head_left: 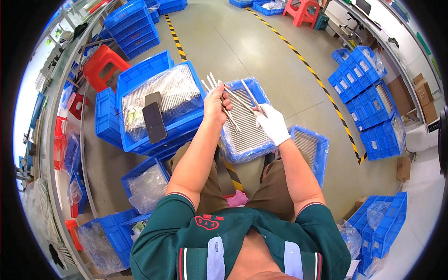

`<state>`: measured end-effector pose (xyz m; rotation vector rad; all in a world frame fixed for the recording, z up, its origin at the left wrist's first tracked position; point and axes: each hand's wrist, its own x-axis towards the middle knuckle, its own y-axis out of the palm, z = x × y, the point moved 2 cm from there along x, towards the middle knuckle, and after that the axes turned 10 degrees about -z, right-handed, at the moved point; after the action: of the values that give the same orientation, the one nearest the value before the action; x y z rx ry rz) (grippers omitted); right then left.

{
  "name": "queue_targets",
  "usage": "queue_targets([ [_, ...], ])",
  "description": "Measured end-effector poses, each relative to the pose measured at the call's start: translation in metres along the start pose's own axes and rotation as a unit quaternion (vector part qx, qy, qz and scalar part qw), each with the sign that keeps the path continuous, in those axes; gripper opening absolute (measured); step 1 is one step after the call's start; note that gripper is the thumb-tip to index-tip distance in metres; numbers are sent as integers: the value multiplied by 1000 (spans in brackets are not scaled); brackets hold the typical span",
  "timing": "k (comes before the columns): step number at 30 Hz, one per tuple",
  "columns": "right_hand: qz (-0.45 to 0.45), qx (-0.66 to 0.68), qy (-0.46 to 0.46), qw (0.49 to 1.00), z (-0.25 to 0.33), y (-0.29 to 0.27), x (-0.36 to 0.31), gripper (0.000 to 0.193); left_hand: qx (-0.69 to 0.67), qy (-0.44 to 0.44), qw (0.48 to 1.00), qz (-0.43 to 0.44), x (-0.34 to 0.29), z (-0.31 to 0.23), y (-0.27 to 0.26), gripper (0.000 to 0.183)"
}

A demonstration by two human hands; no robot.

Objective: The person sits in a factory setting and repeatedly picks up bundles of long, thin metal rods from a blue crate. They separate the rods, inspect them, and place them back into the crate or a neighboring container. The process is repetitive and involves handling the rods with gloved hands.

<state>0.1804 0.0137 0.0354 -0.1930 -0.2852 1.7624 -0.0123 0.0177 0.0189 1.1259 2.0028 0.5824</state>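
Note:
My left hand [215,106], bare, is closed around several thin grey metal rods [234,123] that stick out above and below the fist. On my right hand [273,125] is a white glove; its fingers pinch the near ends of what look like two rods. One metal rod [249,93] points away from me, and the other slants over to the left hand. Below both hands stands a blue bin [255,158] lined with clear plastic. Inside it, similar rods [243,136] lie side by side in a row.
To the left, a blue crate [122,86] holds more rods under plastic film, with a black phone [154,122] resting on it. Another rod-filled blue bin [322,163] sits by my right knee. A red stool [105,65] and stacked blue crates [380,121] stand farther out.

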Motion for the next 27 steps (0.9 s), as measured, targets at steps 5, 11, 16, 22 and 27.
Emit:
queue_targets([
  [5,-39,29,-21,999,-8,8,6,19,84,-8,995,62,-3,21,4,23],
  [11,-51,86,12,995,-16,6,8,30,110,-49,988,94,-26,31,17,22],
  [16,-58,113,60,990,-7,10,10,30,226,-51,966,111,-42,44,21,20],
  [22,11,194,179,965,-7,4,12,24,210,-32,969,129,-39,49,26,18],
  [27,-123,61,-12,990,-18,-4,35,22,286,-45,949,120,-35,46,16,15],
])
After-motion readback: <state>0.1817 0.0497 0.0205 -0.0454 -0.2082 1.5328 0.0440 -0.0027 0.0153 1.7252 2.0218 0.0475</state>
